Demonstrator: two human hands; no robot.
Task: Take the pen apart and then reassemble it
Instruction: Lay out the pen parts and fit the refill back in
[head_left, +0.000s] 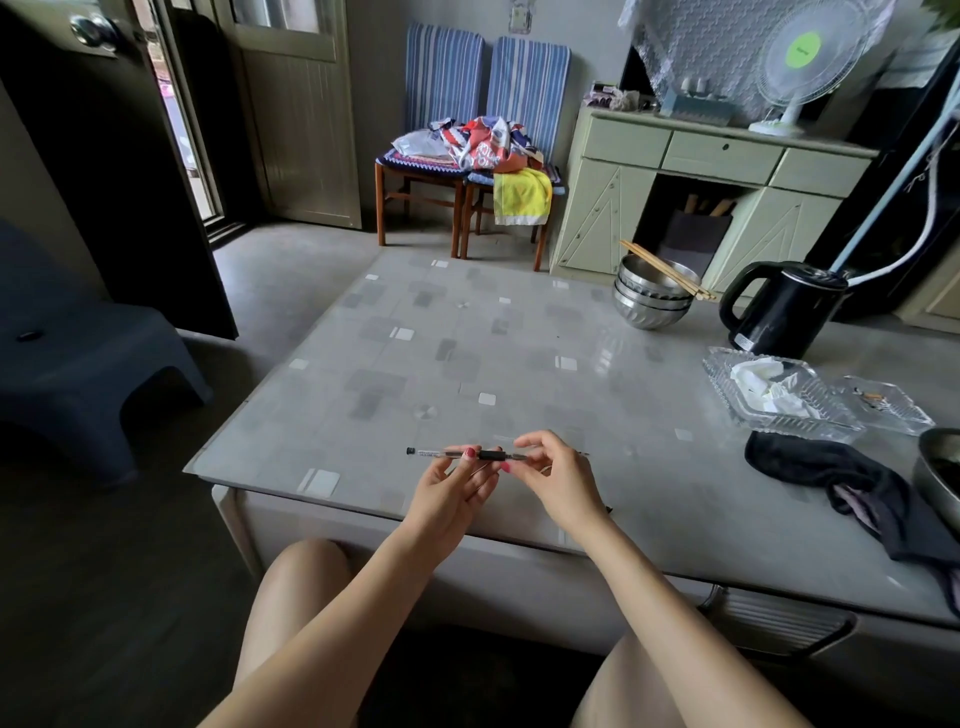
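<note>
table (467, 332): glass-topped | stacked steel bowls (652, 304) with chopsticks (667, 270) across | black kettle (784, 309) | glass trays (779, 395), crumpled tissue | dark cloth (841, 483) | two chairs (475, 171) with laundry | fan (810, 57) on cabinet (711, 192)

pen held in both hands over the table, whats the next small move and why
Probably twist the tip end with the right hand while the left hand steadies the barrel. The pen lies level between both hands, the left pinching near the black grip, the right fingertips at the tip, and it looks whole.

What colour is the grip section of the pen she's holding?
Black; the grip section sits between both hands on a clear-barrelled pen. Seen in the head view.
</note>
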